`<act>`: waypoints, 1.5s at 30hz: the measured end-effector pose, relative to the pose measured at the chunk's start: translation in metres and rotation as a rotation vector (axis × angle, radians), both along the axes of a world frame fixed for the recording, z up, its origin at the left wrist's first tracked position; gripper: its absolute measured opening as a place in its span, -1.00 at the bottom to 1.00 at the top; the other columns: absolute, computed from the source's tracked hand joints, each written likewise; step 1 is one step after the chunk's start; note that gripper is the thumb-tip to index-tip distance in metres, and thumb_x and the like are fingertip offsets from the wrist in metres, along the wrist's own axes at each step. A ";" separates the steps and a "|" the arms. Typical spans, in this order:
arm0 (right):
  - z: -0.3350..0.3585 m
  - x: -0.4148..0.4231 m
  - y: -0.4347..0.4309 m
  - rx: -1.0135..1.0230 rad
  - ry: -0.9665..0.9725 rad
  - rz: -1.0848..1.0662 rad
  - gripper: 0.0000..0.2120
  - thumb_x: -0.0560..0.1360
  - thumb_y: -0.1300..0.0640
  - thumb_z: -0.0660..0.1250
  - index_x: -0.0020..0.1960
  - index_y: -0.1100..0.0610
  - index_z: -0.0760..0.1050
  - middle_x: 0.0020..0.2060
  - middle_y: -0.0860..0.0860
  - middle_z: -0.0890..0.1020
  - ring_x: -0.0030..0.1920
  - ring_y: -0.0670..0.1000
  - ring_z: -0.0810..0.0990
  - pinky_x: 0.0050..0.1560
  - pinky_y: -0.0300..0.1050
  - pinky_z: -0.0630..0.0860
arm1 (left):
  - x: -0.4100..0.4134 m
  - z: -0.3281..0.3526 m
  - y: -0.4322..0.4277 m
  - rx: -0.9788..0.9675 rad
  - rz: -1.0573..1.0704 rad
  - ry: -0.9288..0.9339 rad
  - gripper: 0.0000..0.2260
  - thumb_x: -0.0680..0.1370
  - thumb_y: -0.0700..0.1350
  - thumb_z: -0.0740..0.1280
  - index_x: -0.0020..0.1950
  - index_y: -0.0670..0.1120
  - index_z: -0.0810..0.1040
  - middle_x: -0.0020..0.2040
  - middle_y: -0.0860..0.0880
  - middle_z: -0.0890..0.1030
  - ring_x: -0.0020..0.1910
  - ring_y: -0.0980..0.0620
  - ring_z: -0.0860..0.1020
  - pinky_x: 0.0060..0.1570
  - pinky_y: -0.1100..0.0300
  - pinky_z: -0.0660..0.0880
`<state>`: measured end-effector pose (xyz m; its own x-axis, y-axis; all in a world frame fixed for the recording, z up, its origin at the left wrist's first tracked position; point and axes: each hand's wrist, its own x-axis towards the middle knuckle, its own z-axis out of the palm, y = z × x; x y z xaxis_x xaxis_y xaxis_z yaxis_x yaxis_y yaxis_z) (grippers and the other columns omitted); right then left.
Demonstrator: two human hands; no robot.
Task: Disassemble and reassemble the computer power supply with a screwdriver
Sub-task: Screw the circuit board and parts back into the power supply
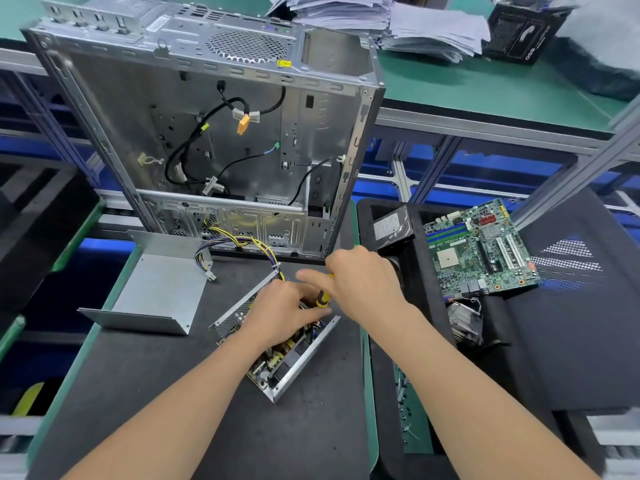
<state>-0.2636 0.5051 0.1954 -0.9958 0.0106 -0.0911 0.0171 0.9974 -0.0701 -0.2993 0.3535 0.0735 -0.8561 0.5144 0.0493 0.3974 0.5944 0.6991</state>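
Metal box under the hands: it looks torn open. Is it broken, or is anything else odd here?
Not broken, it seems: the power supply is opened, its cover set aside at left while the right hand holds a screwdriver over it. The motherboard lies askew across the black tray.

Illumination is bright, even and from overhead; shadows on the dark mat [173, 393] are faint and soft. The bare metal case [114, 109] shows a mild sheen without blown glare. Wide-angle distortion bends straight lines toward the frame edges. The right hand [362, 282] and the upper right corner are slightly blurred.
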 end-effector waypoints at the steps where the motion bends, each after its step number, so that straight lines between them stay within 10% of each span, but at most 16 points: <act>1: 0.002 0.001 0.002 -0.017 -0.001 0.079 -0.42 0.57 -0.44 0.17 -0.18 0.09 0.46 -0.24 0.03 0.50 -0.21 0.18 0.52 -0.23 -0.01 0.39 | 0.000 0.000 0.000 -0.004 0.005 -0.001 -0.78 0.47 0.31 0.45 -0.23 0.21 0.62 -0.32 0.26 0.63 -0.32 0.19 0.55 -0.30 0.19 0.42; 7: 0.005 0.004 0.012 -0.069 -0.156 0.314 -0.87 0.63 0.07 0.32 0.15 0.05 0.56 0.05 0.02 0.55 0.08 0.18 0.59 0.07 0.10 0.57 | 0.006 0.010 -0.001 0.038 -0.019 0.050 -0.88 0.46 0.23 0.42 -0.15 0.47 0.50 -0.38 0.50 0.48 -0.36 0.32 0.49 -0.42 0.34 0.19; 23: 0.000 0.010 0.014 -0.254 0.036 0.080 -0.90 0.59 0.01 0.38 0.00 0.03 0.59 -0.10 -0.02 0.61 -0.02 0.07 0.59 -0.04 -0.01 0.56 | 0.003 0.009 0.002 0.005 -0.022 -0.022 -0.81 0.44 0.13 0.50 0.03 0.22 0.65 -0.20 0.36 0.66 -0.20 0.38 0.59 -0.14 0.24 0.55; 38: -0.075 0.081 0.127 -1.279 0.321 -0.792 -0.76 0.48 0.35 0.53 -0.21 0.27 0.47 -0.31 0.25 0.67 -0.26 0.23 0.75 -0.03 0.22 0.71 | 0.003 0.027 0.020 -0.008 0.113 -0.090 -0.79 0.59 -0.08 0.36 0.14 0.21 0.64 -0.07 0.27 0.67 -0.05 0.24 0.63 0.04 0.05 0.63; 45: -0.112 0.093 0.162 -1.909 0.207 -0.986 -0.72 0.53 0.52 0.36 0.20 0.33 0.50 -0.03 0.23 0.62 -0.11 0.15 0.67 0.15 0.06 0.64 | 0.042 0.052 0.079 0.073 -0.057 0.146 -0.75 0.60 -0.20 0.31 0.20 0.03 0.67 0.13 0.13 0.69 0.15 0.13 0.61 0.24 0.18 0.50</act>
